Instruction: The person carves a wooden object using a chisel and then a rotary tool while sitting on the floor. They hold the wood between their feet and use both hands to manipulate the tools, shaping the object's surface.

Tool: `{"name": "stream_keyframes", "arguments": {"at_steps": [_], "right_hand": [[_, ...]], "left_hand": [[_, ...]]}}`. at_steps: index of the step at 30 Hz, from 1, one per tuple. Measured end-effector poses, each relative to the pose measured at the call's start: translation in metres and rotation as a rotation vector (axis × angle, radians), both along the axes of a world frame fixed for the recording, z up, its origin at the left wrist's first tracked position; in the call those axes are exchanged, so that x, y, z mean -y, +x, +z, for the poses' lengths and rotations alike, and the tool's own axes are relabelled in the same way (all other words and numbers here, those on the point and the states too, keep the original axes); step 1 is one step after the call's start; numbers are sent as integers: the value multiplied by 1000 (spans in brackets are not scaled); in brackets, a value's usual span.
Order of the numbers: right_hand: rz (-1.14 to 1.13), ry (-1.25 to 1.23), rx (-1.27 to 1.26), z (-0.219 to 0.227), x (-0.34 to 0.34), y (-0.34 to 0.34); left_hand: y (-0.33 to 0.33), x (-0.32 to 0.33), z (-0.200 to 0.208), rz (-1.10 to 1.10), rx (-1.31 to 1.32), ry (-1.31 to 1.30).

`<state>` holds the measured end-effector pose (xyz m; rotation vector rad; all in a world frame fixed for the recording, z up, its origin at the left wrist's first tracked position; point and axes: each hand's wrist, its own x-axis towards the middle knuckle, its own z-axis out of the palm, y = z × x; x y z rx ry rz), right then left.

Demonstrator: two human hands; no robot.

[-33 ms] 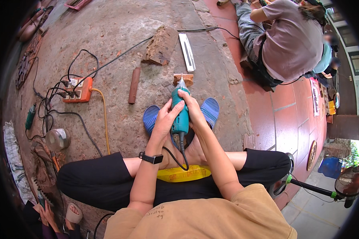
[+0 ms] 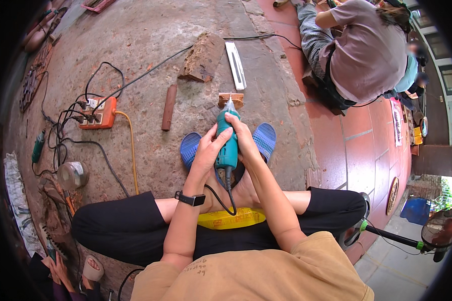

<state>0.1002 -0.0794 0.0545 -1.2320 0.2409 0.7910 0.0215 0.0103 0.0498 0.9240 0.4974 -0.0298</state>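
Both my hands are wrapped round a teal die grinder (image 2: 228, 153), which points away from me with its cord trailing back toward my lap. My left hand (image 2: 206, 153) grips its left side, and my right hand (image 2: 242, 134) closes on its right side nearer the front. The thin bit at its tip reaches over a small brown wooden block (image 2: 238, 101) on the ground; whether it touches the wood cannot be made out. My feet, in blue sandals (image 2: 264, 138), are on either side of the tool.
A wooden chunk (image 2: 202, 57), a white slotted strip (image 2: 236, 66) and a reddish-brown rod (image 2: 169, 108) lie beyond my hands. An orange power strip (image 2: 98, 114) with tangled cords is at left. A person (image 2: 361, 52) sits at upper right; another person's hands (image 2: 60, 271) show at lower left.
The tip of the die grinder has shifted very slightly to the right over the wooden block. Both hands keep their grip.
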Motion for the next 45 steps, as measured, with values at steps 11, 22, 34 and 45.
{"name": "stream_keyframes", "arguments": {"at_steps": [11,22,34,45], "right_hand": [[-2,-57,0,0,-1,0],[61,-42,7,4,-5,2],[9,-74,-8,-4,1,3],[132,-43,-5,3,-2,5]], "left_hand": [[0,-2,-5,-4,34,23],[-2,4,-2,85,12,55],[3,-3,-1,-18,33,53],[-2,8,-2,141,13,53]]}}
